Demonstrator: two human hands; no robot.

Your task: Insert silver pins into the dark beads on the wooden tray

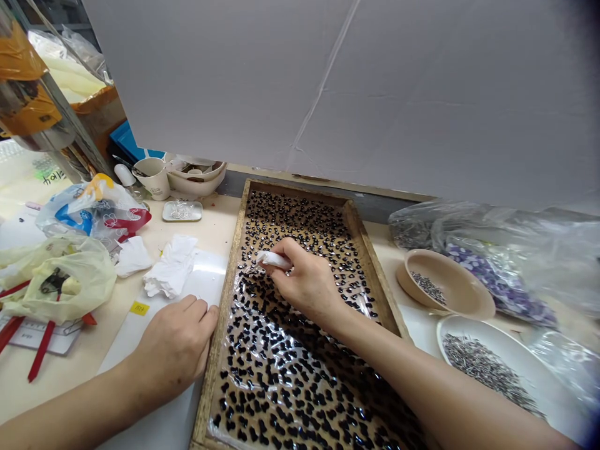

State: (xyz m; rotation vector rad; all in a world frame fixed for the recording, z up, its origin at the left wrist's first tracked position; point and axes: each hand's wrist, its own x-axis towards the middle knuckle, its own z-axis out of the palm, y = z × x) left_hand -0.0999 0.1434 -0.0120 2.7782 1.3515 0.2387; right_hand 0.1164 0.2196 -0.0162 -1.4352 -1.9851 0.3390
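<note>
A long wooden tray lies in front of me, lined with clear film and covered with several small glossy black pieces. Over the middle of the tray, my right hand pinches a small white wad and presses its tip onto the film. My left hand rests on the table with its fingers curled under, the thumb side against the tray's left rim; nothing shows in it.
Crumpled white tissues and plastic bags lie at left, with red tools near the edge. A paper cup and bowls stand at the back. Right of the tray: a tan bowl, a white plate of metal pins, bagged beads.
</note>
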